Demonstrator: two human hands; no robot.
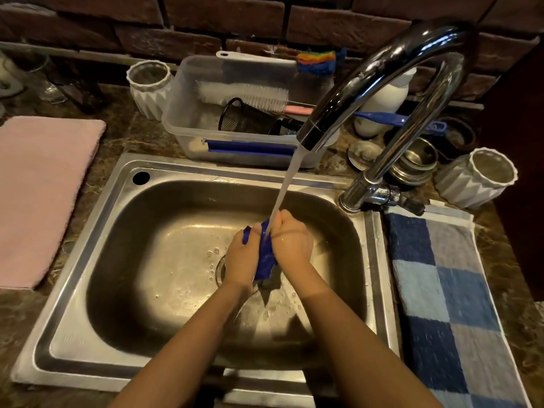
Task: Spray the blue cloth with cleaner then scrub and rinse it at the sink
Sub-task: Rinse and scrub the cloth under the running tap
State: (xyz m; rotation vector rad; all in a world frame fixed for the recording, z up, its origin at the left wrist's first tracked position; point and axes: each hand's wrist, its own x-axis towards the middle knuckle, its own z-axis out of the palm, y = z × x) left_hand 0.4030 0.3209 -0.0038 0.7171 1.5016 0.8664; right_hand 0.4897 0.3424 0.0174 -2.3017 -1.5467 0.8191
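The blue cloth (265,260) is bunched between both my hands over the middle of the steel sink (123,231). My left hand (240,254) grips its left side, my right hand (290,240) grips its right side, and the two hands are pressed close together. Water runs from the chrome faucet (379,83) in a stream that lands on the cloth between my hands. The cloth's lower end hangs down toward the drain. Most of the cloth is hidden inside my fists.
A pink towel (41,195) lies left of the sink, a blue checked towel (441,304) right of it. Behind the sink stands a clear plastic tub (188,119) with brushes, flanked by two white ribbed cups (148,86) (482,178). Steel bowls (418,163) sit by the faucet base.
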